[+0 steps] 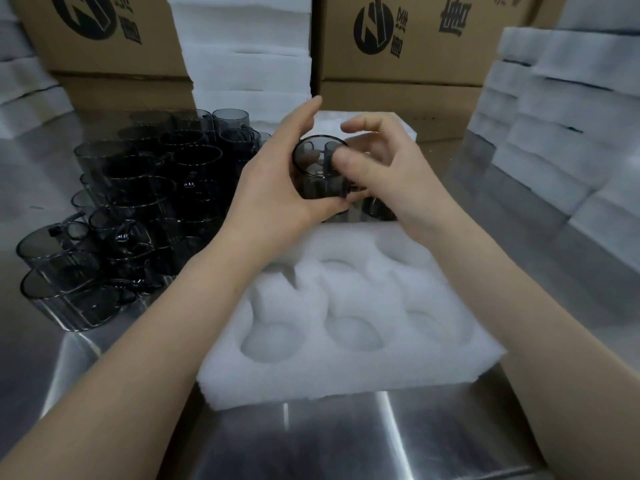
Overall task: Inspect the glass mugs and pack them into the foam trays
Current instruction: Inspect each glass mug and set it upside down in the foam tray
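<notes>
left hand (pixel 277 178) wraps one dark glass mug (pixel 317 178), right hand (pixel 394 181) pinches its handle side, over the foam tray (pixel 346 375) far end. spare mugs (pixel 138 209) piled on the counter (pixel 311 445) left side.

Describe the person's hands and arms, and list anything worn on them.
The left hand and right hand are bare: no gloves, rings, watch or bracelet show. The left forearm and right forearm are uncovered too, with no sleeve reaching into view.
</notes>
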`<state>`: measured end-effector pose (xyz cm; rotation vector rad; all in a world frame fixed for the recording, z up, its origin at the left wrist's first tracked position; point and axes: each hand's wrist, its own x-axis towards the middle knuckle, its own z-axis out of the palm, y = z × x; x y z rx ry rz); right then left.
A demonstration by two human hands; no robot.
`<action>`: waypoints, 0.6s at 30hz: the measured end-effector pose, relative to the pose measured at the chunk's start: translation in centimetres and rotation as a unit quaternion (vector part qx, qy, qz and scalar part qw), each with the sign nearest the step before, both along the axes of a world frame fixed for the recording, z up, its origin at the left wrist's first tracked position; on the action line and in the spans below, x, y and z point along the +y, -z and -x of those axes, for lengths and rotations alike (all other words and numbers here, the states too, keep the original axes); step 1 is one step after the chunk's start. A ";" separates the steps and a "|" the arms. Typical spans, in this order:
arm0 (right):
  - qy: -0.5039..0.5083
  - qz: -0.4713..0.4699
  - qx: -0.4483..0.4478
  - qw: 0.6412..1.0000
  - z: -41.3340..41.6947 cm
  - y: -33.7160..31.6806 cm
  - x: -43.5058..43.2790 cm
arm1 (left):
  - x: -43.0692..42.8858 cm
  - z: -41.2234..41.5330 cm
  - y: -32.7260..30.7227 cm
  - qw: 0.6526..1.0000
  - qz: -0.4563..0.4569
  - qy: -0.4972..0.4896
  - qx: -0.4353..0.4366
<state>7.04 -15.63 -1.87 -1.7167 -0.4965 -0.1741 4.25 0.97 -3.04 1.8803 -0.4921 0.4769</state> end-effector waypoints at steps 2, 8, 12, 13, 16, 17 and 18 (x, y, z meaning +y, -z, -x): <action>-0.029 0.031 -0.010 0.999 0.2 0.1 0.1 | 0.0 0.1 0.0 1.000 -0.001 0.009 0.003; 0.004 0.013 -0.012 1.000 0.5 -0.3 0.1 | 0.8 0.5 -0.7 0.997 -0.010 0.006 0.070; 0.045 0.027 0.017 0.998 0.5 -0.6 -0.3 | 2.4 0.6 -1.4 0.989 -0.090 -0.015 0.114; 0.052 0.026 0.034 0.998 0.5 -0.8 -0.4 | 2.8 0.5 -1.4 0.984 -0.123 -0.025 0.130; 0.045 0.017 0.047 0.998 0.9 -2.0 -0.7 | 3.7 0.5 -1.3 0.968 -0.187 -0.038 0.162; 0.024 0.019 0.052 0.998 1.1 -2.5 -0.8 | 3.8 0.5 -1.2 0.967 -0.190 -0.039 0.167; -0.005 0.025 0.060 0.998 1.4 -3.0 -0.8 | 3.8 0.5 -1.1 0.966 -0.191 -0.041 0.169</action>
